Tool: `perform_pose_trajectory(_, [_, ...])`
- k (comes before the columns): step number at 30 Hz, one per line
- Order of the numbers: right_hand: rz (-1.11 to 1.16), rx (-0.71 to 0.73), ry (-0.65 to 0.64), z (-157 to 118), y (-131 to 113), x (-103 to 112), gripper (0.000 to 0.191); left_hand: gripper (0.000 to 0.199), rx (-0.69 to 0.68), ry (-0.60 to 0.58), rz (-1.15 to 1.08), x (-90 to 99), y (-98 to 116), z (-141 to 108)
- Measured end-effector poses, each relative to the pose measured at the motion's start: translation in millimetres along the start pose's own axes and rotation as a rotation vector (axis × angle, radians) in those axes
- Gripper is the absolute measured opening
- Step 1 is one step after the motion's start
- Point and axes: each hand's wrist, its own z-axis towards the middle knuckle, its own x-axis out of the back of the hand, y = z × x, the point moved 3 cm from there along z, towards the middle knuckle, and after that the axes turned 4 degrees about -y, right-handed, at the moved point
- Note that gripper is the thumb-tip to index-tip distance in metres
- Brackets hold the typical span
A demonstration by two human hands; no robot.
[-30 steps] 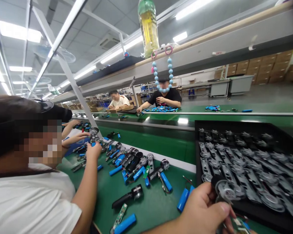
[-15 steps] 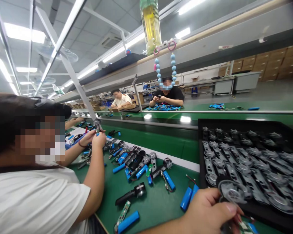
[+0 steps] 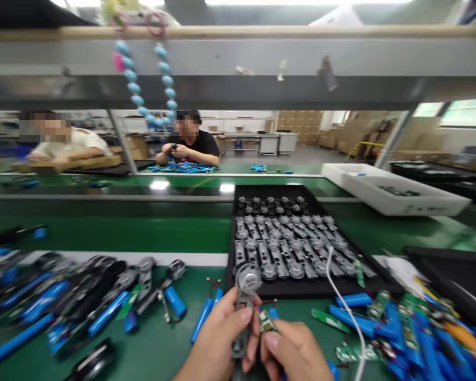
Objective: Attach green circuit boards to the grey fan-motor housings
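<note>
Apparently pinching the housing (image 3: 248, 278) by its shank (image 3: 243, 302) in the left grip (image 3: 216, 338) and the board (image 3: 267, 321) in the right grip (image 3: 297, 352), above the worktop (image 3: 158, 349) near the tray (image 3: 301, 289). Probably feeling light and stiff; calling for holding by the shank and the fragile board's edges.

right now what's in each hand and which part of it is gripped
Left hand: a grey housing, gripped along its narrow body below the round head. Right hand: a small green circuit board, fingers at its near end.
</note>
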Motion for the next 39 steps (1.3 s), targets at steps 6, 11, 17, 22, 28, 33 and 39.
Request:
perform_pose_trajectory(6, [0.078, 0.081, -0.084, 9.8, -6.4, -0.9, 0.062, 0.026, 0.048, 0.043, 0.028, 5.1, -6.6, 3.4])
perform_pose_trajectory(11, [0.105, 0.117, -0.096, 11.8, -6.7, -3.1, 0.059, 0.029, 0.072, 0.079, 0.06, 11.4, -12.4, 6.3])
perform_pose_trajectory(17, [0.164, 0.03, -0.076, 10.3, -0.8, -2.7, 0.051, 0.042, 0.063, 0.073, 0.077, 10.5, -12.0, 8.0])
perform_pose_trajectory(22, [0.197, 0.007, -0.078, 8.7, -2.8, -3.3, 0.052, 0.035, 0.055, 0.107, 0.127, 3.3, -3.2, 2.6])
perform_pose_trajectory(28, [0.194, 0.024, -0.043, 10.4, -4.1, -5.8, 0.058, 0.041, 0.002, 0.106, 0.192, 2.5, -0.8, 1.9])
perform_pose_trajectory(33, [0.235, 0.095, -0.042, 10.9, -1.7, -8.3, 0.065, 0.042, 0.021, 0.077, 0.227, 1.8, -2.6, 2.7])
perform_pose_trajectory(39, [0.267, 0.056, -0.076, 7.0, -7.4, -7.8, 0.073, 0.04, 0.018, 0.075, 0.222, -0.1, -0.9, -0.5])
